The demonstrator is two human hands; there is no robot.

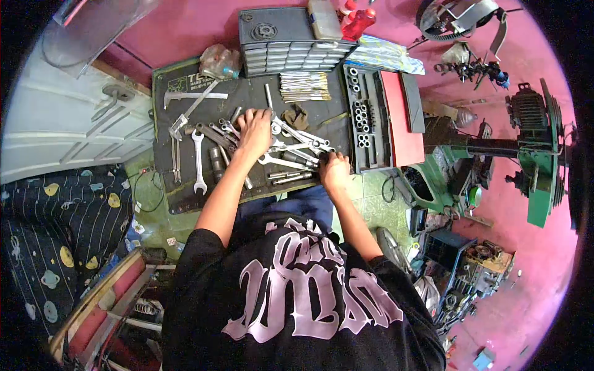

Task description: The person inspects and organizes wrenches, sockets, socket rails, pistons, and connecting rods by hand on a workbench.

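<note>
My left hand (255, 131) lies over the middle of a pile of tools on the dark mat (241, 93). Its fingers curl down beside a ratchet head (275, 128) and hide whatever is beneath them. At the pile's right end, my right hand (335, 172) has its fingers drawn together by the ring ends of several wrenches (297, 147). What those fingertips grip is hidden. Short steel rods (289, 177) lie just left of it. A large open-end wrench (198, 162) and dark cylindrical sockets (217, 163) lie left of my left forearm.
Calipers (195, 97) lie at the mat's left. Behind are a drawer cabinet (296, 57), a row of thin files or bits (304, 86) and a plastic bag (219, 60). A socket tray (370, 139) stands right, near a red panel (403, 123). Green machinery (541, 207) stands farther right.
</note>
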